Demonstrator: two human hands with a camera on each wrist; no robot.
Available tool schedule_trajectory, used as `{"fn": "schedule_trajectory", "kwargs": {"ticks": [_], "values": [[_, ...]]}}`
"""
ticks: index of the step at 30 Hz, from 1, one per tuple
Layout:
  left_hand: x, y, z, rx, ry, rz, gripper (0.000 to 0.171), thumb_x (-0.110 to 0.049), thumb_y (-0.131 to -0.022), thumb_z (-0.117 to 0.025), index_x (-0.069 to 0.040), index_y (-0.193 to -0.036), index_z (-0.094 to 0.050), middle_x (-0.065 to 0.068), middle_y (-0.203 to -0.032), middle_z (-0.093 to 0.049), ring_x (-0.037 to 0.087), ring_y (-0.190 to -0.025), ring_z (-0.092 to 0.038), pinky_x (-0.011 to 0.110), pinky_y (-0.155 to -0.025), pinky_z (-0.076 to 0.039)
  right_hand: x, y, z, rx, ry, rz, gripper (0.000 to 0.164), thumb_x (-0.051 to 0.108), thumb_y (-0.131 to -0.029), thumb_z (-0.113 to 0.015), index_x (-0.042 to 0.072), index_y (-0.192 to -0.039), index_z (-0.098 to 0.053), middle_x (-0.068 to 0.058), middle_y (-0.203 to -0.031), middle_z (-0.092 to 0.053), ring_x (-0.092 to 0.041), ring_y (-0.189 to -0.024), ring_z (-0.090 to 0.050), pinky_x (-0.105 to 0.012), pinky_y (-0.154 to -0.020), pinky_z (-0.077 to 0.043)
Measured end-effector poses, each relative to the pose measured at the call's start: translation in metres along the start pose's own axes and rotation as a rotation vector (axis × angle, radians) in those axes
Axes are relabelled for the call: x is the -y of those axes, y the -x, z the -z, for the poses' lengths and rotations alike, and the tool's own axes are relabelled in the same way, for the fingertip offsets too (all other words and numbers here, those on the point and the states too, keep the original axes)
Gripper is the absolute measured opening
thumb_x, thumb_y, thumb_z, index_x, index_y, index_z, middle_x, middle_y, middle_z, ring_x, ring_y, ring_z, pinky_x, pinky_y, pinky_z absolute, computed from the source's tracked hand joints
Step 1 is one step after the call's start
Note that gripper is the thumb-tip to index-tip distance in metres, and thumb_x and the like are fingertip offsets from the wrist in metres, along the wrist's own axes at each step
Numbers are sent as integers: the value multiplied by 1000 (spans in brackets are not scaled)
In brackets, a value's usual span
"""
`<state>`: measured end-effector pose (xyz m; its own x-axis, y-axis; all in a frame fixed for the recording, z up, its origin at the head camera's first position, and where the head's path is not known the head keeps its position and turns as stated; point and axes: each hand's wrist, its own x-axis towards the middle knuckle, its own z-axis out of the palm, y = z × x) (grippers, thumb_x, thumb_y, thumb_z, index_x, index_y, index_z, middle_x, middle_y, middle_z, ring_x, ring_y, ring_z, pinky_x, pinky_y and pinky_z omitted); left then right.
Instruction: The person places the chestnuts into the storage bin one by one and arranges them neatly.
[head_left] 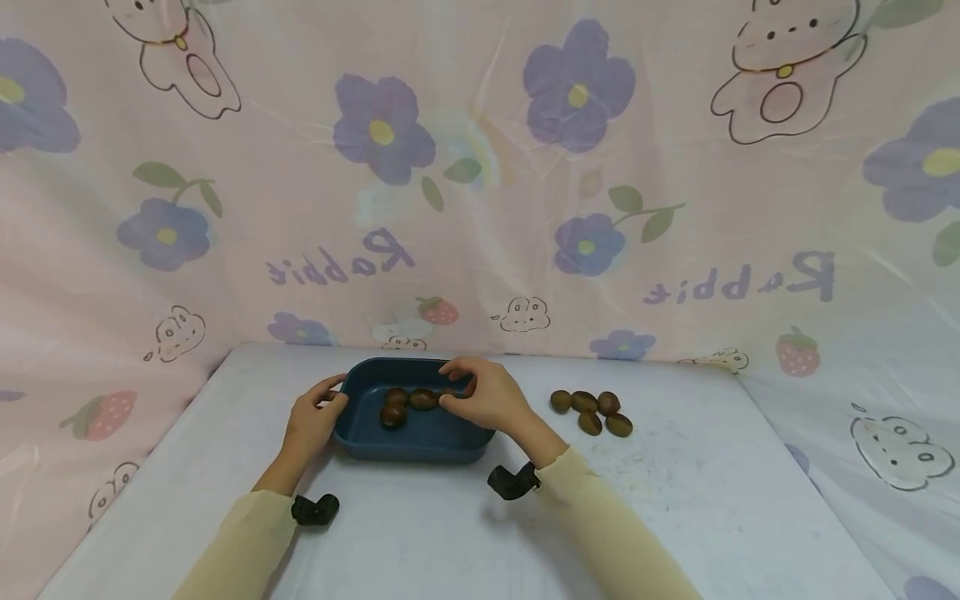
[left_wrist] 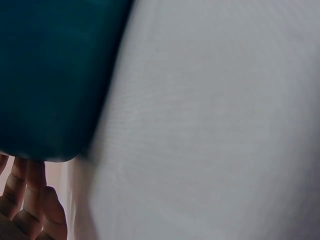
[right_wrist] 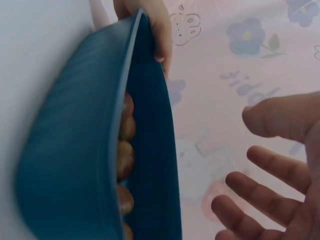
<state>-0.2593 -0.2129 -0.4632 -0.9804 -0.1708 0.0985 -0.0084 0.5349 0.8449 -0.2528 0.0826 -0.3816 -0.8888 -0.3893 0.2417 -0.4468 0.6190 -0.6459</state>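
A dark blue rectangular box (head_left: 412,450) stands on the table, with several brown chestnuts (head_left: 393,415) lying inside. At its left end, my left hand (head_left: 309,425) touches the wall with the fingers fairly straight, as the left wrist view shows at the fingers (left_wrist: 32,195). Over the right part of the box is my right hand (head_left: 491,398), thumb and fingers spread apart. In the right wrist view nothing lies between that hand's fingers (right_wrist: 272,165), and a row of chestnuts (right_wrist: 126,160) shows past the box's rim.
To the right of the box, a loose group of several chestnuts (head_left: 588,404) lies on the white table (head_left: 720,492). Behind the table hangs a pink patterned cloth (head_left: 480,225). A small black camera mount is on each wrist.
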Motion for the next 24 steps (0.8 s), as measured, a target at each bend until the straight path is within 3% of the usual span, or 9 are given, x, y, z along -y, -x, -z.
{"fn": "schedule_trajectory", "kwargs": {"ticks": [10,24], "values": [[0,1,-1,-2,-1,-2,45,-24,-94,-49,-19,-138,-54,14,-113,-64,23,-87,-55,30,-76,-41,-20,13,26,-27,70,-36,37,29,-81,-73,21,-117,-67,-2,-109,-69,-9,-62,-57,-28,-55,-46],[-2,1,1,-1,-11,-2,45,-25,-94,-49,-19,-138,-53,14,-113,-64,22,-87,-53,30,-75,-40,-65,28,56,-79,211,-132,29,31,-82,-69,25,-110,-68,-2,-107,-71,-11,-67,-57,-29,-59,-45]]}}
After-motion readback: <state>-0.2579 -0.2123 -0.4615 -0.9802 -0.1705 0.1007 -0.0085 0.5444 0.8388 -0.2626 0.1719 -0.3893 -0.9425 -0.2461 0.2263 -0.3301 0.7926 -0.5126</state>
